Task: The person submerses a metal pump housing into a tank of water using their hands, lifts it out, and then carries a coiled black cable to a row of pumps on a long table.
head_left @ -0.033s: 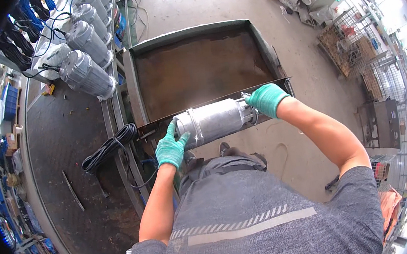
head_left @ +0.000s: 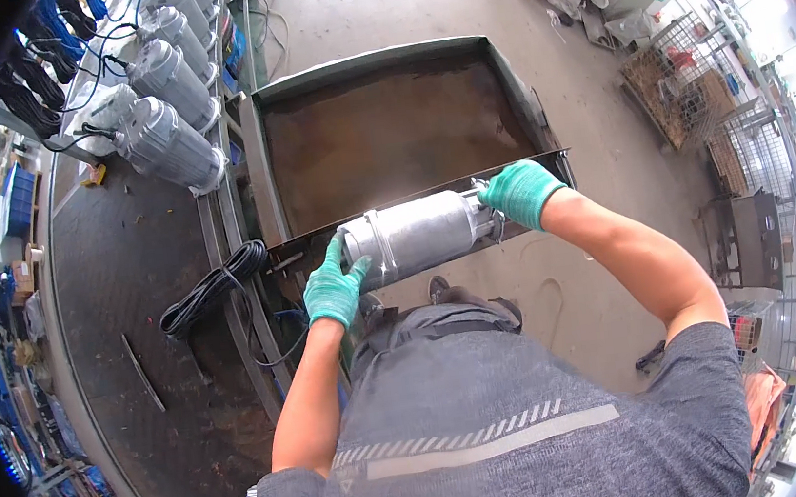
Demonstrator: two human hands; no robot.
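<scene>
A silver cylindrical submersible pump (head_left: 425, 231) lies on its side across the near edge of a metal tank (head_left: 256, 166). My left hand (head_left: 332, 290), in a green glove, grips its left end, with thumb and fingers spread around the rim. At the other end, my right hand (head_left: 521, 193), also gloved in green, is closed on the fittings that stick out there; its fingertips are partly hidden. A coiled black cable (head_left: 216, 289) rests on the bench edge left of the pump, and its tail hangs down beside my left forearm.
Brownish liquid (head_left: 385, 137) fills the tank. Several similar pumps (head_left: 168, 145) with cables stand in a row at the far left. The dark workbench (head_left: 146, 277) carries a thin metal strip (head_left: 143, 373) and small bits. Wire cages (head_left: 684, 83) stand at the right.
</scene>
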